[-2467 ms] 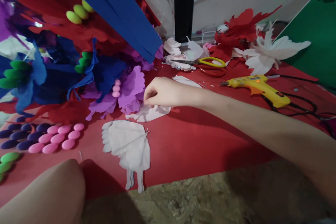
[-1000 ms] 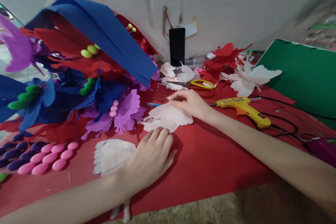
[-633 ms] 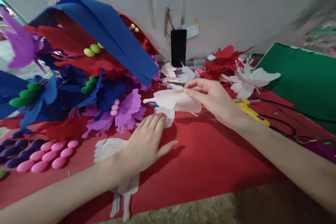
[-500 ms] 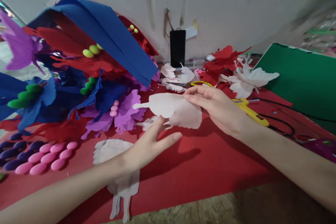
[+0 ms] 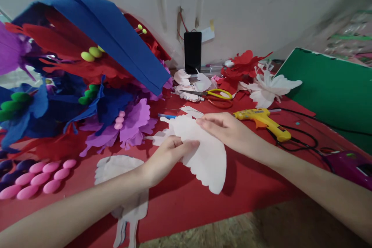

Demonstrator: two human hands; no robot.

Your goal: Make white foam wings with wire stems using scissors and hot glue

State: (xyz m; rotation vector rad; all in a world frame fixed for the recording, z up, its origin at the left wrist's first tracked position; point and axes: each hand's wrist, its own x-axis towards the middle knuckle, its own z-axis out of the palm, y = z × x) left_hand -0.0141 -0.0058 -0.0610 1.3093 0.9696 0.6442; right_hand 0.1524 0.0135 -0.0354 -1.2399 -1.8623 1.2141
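Both hands hold a white scalloped wing-shaped cutout (image 5: 207,161) above the red tabletop. My left hand (image 5: 170,157) pinches its left edge, thumb on top and the other fingers underneath. On the upper edge, my right hand (image 5: 223,130) grips it between thumb and fingers. Another white cutout (image 5: 158,138) lies partly hidden behind the left hand. Below my left forearm, a stack of white wing-shaped cutouts (image 5: 136,205) with long tails rests on the table, partly covered by the arm.
A yellow glue gun (image 5: 266,120) lies right of my right hand, its black cord trailing right. Yellow-handled scissors (image 5: 216,93) lie behind, near a propped phone (image 5: 192,52). Blue, red and purple butterfly shapes (image 5: 136,124) crowd the left, with pink oval pieces (image 5: 40,179) in front.
The white cutout has turned so its broad scalloped side hangs toward me. My left hand, open before, has closed on its edge. The view has shifted slightly.
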